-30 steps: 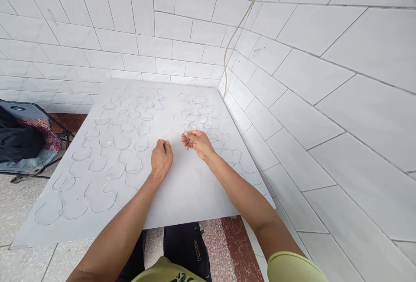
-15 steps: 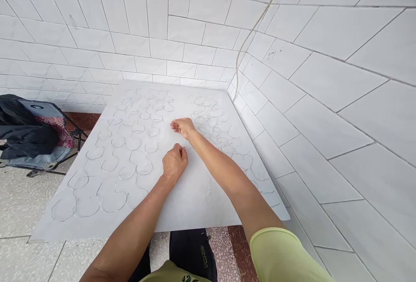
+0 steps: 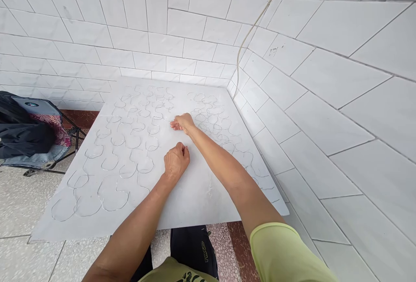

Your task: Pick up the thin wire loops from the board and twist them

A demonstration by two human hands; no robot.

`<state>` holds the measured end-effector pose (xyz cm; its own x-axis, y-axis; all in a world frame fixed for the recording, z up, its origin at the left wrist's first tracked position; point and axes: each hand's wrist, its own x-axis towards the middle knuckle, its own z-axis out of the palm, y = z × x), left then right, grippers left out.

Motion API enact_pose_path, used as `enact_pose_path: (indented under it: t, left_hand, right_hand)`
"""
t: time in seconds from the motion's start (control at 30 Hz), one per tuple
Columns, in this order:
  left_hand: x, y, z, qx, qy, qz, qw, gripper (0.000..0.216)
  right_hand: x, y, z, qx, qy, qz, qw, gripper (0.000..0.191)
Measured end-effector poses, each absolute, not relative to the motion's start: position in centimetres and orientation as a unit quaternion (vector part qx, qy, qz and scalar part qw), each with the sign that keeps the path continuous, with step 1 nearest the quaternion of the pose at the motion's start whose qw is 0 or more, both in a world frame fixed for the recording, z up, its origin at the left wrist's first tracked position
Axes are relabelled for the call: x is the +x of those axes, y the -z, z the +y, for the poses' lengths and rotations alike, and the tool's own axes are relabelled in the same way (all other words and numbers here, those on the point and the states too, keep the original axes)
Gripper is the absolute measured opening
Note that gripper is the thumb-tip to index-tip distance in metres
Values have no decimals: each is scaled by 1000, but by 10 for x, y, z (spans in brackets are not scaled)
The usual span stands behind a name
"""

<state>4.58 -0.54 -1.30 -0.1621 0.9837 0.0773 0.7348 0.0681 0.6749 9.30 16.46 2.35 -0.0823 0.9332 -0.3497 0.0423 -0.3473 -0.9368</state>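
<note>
A large white board (image 3: 195, 195) lies flat in a tiled corner. Several thin bent wire loops (image 3: 112, 197) are spread over it in two groups, one on the left and one (image 3: 214, 121) by the right wall. My left hand (image 3: 176, 161) rests on the board near its middle, fingers curled and pinched together. My right hand (image 3: 183, 122) reaches further out, between the two groups, with its fingers pinched. A very thin wire seems to run between the hands, too fine to see clearly.
White tiled walls (image 3: 325, 78) close in behind and to the right. A pale cable (image 3: 247, 39) hangs down the corner. A folding chair with dark clothes (image 3: 29, 136) stands at the left. The floor (image 3: 19, 204) is speckled tile; my dark trousers (image 3: 191, 247) show below the board.
My right hand has stretched forward and left from beside the left hand to the board's middle. My left hand has stayed curled in about the same spot. The view has shifted slightly.
</note>
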Motion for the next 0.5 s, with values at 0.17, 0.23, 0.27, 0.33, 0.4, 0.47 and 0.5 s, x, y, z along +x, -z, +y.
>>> enact_pose_path:
  t: [0.17,0.23,0.27,0.33,0.4,0.47,0.5]
  left_hand:
    - [46,12,-5,611,-292,705,211,22]
    - [46,12,-5,612,-288,706,211,22]
    - [46,12,-5,612,-287,706,209,22]
    - [47,13,-4,614,-286,708,202,22]
    - [47,13,-4,614,-284,709,198,22]
    - [47,13,-3,614,-285,709,195,22]
    - [46,13,-2,615,-288,708,194,23]
  right_hand:
    - [121,-29,148,-570,-554,-457,399,7]
    - [138,-32,135,-563,-537,-474,413,3]
    - [147,-34,126,-557,-523,-486,425,5]
    - [168,-37,107,-541,-464,-547,439,13]
    - [191,-40,87,-552,-381,-597,439,17]
    - [212,-41,69,-569,-273,-648,427,20]
    - [222,-41,62,-577,-224,-672,407,21]
